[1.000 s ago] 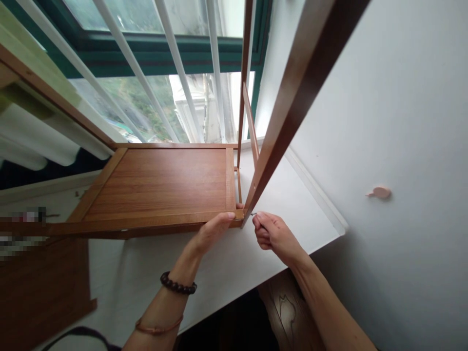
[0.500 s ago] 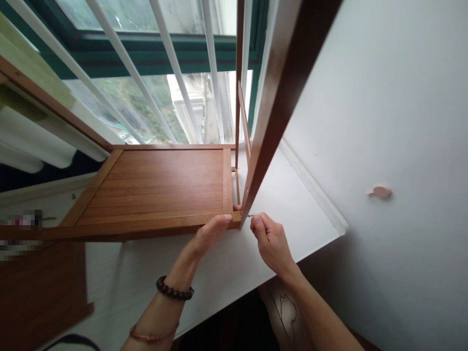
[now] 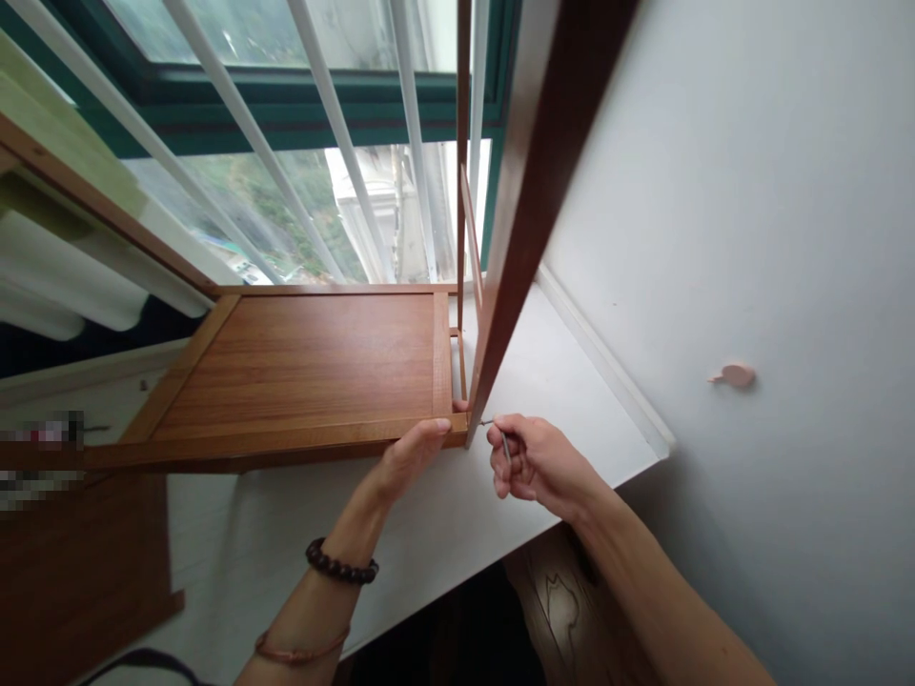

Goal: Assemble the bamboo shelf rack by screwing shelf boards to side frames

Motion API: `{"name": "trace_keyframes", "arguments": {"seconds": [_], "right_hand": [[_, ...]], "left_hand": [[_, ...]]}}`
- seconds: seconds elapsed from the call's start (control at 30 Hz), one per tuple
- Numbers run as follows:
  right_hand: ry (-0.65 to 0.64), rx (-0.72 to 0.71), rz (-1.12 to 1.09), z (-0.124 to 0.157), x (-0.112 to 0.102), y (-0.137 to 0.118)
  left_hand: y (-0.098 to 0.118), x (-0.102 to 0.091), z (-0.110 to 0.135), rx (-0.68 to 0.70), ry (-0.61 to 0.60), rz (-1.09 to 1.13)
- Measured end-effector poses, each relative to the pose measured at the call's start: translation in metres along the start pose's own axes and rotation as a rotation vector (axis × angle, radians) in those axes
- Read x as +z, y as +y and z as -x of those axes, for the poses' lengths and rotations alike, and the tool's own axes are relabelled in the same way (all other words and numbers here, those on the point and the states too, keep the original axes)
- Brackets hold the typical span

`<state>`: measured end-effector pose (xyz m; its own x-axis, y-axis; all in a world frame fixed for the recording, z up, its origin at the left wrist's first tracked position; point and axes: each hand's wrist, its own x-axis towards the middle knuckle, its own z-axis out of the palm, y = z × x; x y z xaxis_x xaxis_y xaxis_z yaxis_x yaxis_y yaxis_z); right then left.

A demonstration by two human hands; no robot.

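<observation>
Wooden shelf (image 3: 300,357) edge clasped by left hand (image 3: 411,457) — right hand (image 3: 536,462) clenched on hex key (image 3: 504,443).

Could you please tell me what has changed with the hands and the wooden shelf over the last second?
The right hand has turned at the wrist, swinging the small metal key it pinches at the joint between upright post and shelf panel; the key's long arm now shows, pointing down. Nothing was let go. The left hand stays clamped on the panel's near corner; panel and post have not shifted.
</observation>
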<state>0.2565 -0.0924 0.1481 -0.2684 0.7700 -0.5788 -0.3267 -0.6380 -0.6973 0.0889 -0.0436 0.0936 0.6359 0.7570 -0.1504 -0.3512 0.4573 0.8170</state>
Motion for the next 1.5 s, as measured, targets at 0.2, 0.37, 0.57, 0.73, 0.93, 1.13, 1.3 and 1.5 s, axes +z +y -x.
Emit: {"name": "trace_keyframes", "arguments": {"seconds": [0.2,0.37,0.57,0.73,0.93,1.13,1.3,1.5], "right_hand": [[0.083,-0.184,0.295,-0.002,-0.007,-0.002],[0.073,-0.320,0.215,0.002,-0.011,0.004],[-0.098,-0.337,0.163,0.011,-0.026,0.004],[0.026,-0.494,0.371,0.006,-0.029,0.005],[0.159,-0.497,0.374,-0.002,-0.017,-0.008],[0.187,-0.242,0.040,-0.021,-0.017,-0.006],[0.114,-0.196,-0.134,-0.027,-0.021,0.012],[0.056,-0.404,0.082,-0.024,-0.033,0.026]], "left_hand": [[0.001,-0.001,0.000,0.033,-0.011,-0.075],[0.000,-0.003,0.001,0.018,0.007,-0.077],[-0.003,-0.006,0.001,0.010,0.006,-0.019],[0.000,-0.004,0.001,0.019,0.020,-0.045],[0.000,0.000,0.001,0.033,-0.023,-0.034],[-0.001,0.001,0.002,0.019,0.029,-0.051],[0.000,0.000,0.001,0.006,0.008,-0.046],[0.000,0.000,0.001,0.026,-0.006,-0.066]]}}
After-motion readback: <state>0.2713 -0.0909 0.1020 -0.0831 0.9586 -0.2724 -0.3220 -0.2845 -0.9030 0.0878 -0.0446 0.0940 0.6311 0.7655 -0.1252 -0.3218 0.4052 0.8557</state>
